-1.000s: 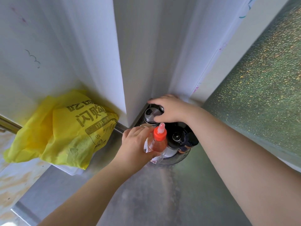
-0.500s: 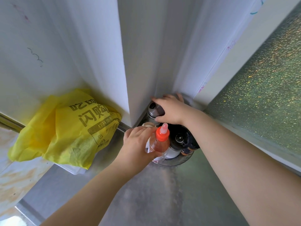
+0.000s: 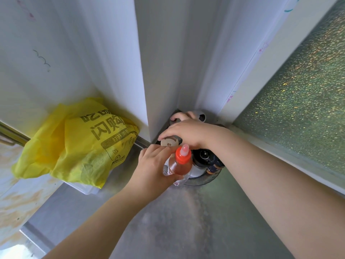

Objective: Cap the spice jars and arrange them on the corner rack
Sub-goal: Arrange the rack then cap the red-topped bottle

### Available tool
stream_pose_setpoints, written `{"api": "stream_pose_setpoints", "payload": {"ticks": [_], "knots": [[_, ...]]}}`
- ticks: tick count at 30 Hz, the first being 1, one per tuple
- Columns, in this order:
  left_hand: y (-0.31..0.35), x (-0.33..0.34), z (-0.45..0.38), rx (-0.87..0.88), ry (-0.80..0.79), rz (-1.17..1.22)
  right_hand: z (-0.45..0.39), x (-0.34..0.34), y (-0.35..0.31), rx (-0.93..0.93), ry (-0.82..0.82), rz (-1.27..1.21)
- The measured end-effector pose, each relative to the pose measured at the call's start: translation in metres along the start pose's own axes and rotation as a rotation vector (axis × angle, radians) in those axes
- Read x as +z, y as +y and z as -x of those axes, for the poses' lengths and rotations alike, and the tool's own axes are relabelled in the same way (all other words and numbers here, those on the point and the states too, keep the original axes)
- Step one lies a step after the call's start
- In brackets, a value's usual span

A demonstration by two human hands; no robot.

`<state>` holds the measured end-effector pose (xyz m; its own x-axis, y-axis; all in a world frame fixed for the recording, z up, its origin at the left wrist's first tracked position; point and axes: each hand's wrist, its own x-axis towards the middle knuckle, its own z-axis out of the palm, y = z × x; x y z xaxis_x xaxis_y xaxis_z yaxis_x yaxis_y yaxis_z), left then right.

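A curved corner rack (image 3: 203, 181) sits on the steel counter in the wall corner, packed with jars. My left hand (image 3: 155, 165) is wrapped around a clear bottle with an orange nozzle cap (image 3: 183, 161) at the rack's front left. My right hand (image 3: 188, 133) reaches over the jars from the right, fingers curled down onto a round beige lid (image 3: 169, 142) at the back left. A black-capped jar (image 3: 202, 156) and a small dark jar with an orange label (image 3: 214, 168) stand to the right of the bottle. The palm hides the jars behind.
A yellow printed bag (image 3: 80, 144) lies on a white box against the left wall. Shiny white panels form the corner and mirror my fingers (image 3: 183, 115). A green speckled glass pane (image 3: 298, 109) runs along the right. Bare steel counter (image 3: 177, 221) lies in front.
My right hand has shifted forward and left, off the steel-topped jar at the back and onto the beige lid. My left hand keeps its hold on the orange-capped bottle.
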<state>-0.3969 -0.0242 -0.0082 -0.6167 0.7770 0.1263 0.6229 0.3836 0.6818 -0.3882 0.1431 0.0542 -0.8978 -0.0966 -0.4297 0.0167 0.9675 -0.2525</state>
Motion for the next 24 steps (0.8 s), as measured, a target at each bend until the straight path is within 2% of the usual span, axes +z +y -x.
{"api": "stream_pose_setpoints", "payload": {"ticks": [5, 12, 16, 18, 20, 24], "knots": [[0.001, -0.002, -0.002, 0.008, 0.045, -0.012, -0.01, 0.01, 0.01, -0.041, 0.156, 0.058], [-0.005, -0.001, -0.016, -0.017, 0.033, -0.036, -0.003, 0.01, 0.02, 0.06, 0.135, 0.009], [-0.009, 0.007, -0.017, -0.067, -0.007, -0.015, 0.028, 0.005, 0.022, 0.145, 0.386, -0.156], [-0.009, 0.011, -0.013, -0.102, -0.005, 0.031, 0.046, 0.009, 0.021, 0.178, 0.368, -0.215], [-0.006, 0.014, -0.012, -0.11, 0.005, 0.081, 0.059, 0.017, 0.021, 0.222, 0.312, -0.173], [-0.003, 0.017, -0.014, -0.114, -0.024, 0.118, 0.066, 0.03, 0.023, 0.256, 0.351, -0.217]]}}
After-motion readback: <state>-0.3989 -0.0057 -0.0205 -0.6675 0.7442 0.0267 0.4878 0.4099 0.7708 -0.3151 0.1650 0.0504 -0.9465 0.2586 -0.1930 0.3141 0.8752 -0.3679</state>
